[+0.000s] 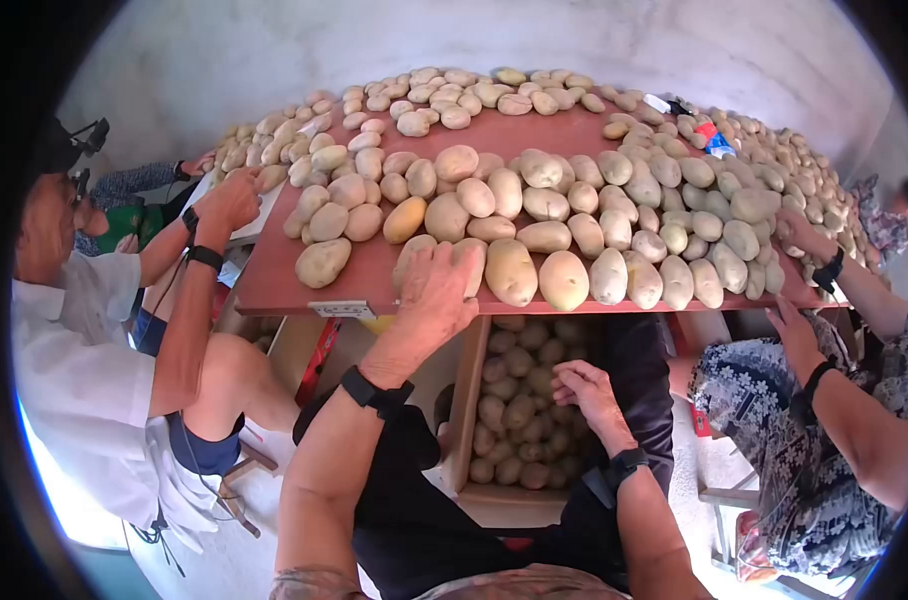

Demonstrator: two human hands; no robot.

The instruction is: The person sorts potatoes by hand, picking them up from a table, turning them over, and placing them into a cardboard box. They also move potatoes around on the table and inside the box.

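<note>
My left hand reaches over the front edge of the red table, its fingers bent around a potato in the front row. Its palm side is hidden from me. Lower down, my right hand hovers above a cardboard box filled with potatoes. The fingers of that hand are loosely bent, and no potato shows in them. Just right of my left hand lie a large potato and a rounder one.
Potatoes are heaped across the red tabletop and along its far side. A person in a white shirt sits at left, another in patterned clothing at right, with hands at the table. A blue-and-red packet lies among the potatoes.
</note>
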